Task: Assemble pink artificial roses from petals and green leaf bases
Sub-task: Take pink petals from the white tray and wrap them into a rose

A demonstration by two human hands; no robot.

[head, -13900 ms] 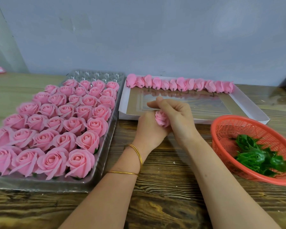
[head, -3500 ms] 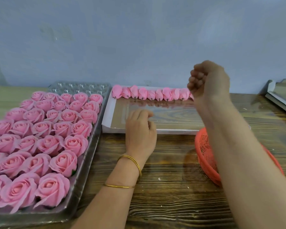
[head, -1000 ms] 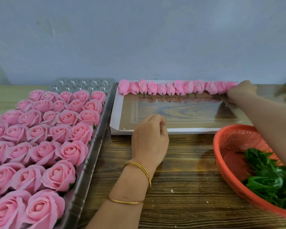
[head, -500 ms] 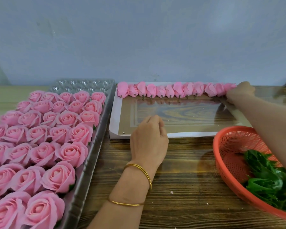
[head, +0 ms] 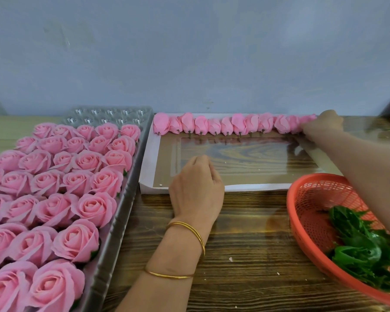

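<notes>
i am reaching my right hand (head: 327,122) to the right end of the row of pink foam petal buds (head: 234,126) lying along the back rim of the shallow white cardboard tray (head: 149,158). its fingertips are meeting the end bud (head: 308,120); i cannot tell whether they are pinching it. my left hand (head: 196,188) is resting loosely curled on the near rim, holding nothing i can see. i am judging the sound method to be lifting that one bud without nudging its neighbours, then carrying it to the green plastic leaf bases (head: 358,251) in the red mesh basket (head: 302,199).
</notes>
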